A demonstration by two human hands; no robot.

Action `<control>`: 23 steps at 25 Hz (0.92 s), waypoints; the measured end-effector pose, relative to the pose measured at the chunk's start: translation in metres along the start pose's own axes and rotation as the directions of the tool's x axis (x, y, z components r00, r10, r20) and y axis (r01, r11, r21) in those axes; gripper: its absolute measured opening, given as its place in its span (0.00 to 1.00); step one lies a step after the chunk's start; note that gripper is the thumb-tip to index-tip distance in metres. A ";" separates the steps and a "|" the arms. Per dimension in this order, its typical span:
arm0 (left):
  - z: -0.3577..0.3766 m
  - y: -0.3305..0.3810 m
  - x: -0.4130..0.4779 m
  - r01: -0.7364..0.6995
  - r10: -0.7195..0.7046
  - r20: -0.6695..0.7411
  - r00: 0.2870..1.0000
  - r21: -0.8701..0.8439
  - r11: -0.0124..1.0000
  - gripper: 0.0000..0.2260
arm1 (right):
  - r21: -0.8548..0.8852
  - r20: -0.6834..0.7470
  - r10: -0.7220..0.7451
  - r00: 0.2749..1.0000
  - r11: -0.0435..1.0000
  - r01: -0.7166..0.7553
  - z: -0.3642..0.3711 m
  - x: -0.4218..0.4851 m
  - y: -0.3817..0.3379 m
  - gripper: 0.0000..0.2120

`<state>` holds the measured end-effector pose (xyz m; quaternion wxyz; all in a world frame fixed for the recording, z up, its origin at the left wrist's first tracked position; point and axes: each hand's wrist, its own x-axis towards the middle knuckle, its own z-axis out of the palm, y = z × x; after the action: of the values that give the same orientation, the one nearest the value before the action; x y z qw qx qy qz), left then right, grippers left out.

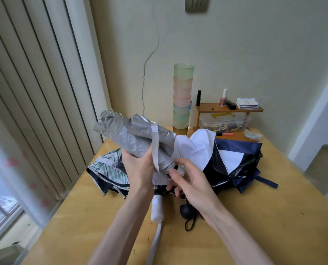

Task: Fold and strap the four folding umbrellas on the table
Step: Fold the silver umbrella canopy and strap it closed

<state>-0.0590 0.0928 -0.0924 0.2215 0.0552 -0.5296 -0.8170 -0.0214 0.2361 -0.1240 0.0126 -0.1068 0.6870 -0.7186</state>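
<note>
left hand (138,165) gripping rolled silver umbrella (125,134), strap (155,150) hanging loose; right hand (193,185) spread beside its end; stacked cards (247,103) unreadable

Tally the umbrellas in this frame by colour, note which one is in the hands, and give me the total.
silver-grey umbrella: 1, gripped in the left hand
leaf-print umbrella: 1, on the table
white umbrella: 1, on the table
navy umbrella: 1, on the table
Total: 4
</note>
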 end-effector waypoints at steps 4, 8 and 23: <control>0.003 0.006 -0.004 -0.053 0.056 0.107 0.993 -0.030 0.998 0.30 | 0.119 0.014 0.059 0.998 0.991 -0.060 -0.003 -0.001 -0.005 0.14; 0.004 0.007 -0.003 -0.039 0.044 0.085 0.995 -0.058 0.998 0.31 | 0.173 0.064 0.072 0.995 0.981 -0.082 -0.004 -0.004 -0.007 0.13; -0.004 0.012 0.011 0.033 -0.024 0.222 0.975 -0.036 0.999 0.33 | 0.073 0.011 -0.084 0.996 0.994 0.083 0.002 -0.002 -0.004 0.14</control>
<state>-0.0634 0.0808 -0.0817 0.1503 -0.0329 -0.5339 -0.8314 -0.0190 0.2346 -0.1201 -0.0086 -0.1401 0.6555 -0.7420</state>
